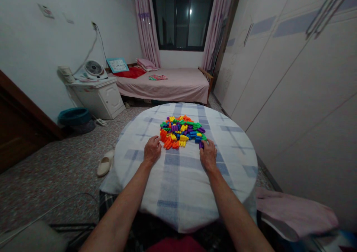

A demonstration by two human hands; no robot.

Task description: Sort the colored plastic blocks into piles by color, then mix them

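Observation:
A heap of small plastic building blocks (182,128) in orange, yellow, green, blue and purple lies on the cloth-covered round table (189,192). My left hand (153,149) rests at the left edge of the heap, fingers apart and slightly curved, beside the orange blocks (169,143), holding nothing that I can see. On the right side, my right hand (208,153) has its thumb and forefinger around a purple block (201,145) at the heap's near corner. Just beyond those fingers lie blue blocks (198,138).
Past the table stands a bed (178,82) with a pink sheet. A white cabinet (103,95) holding a fan (94,69) and a teal bin (74,116) are at the left. A wardrobe (279,77) lines the right. A slipper (105,164) lies on the floor.

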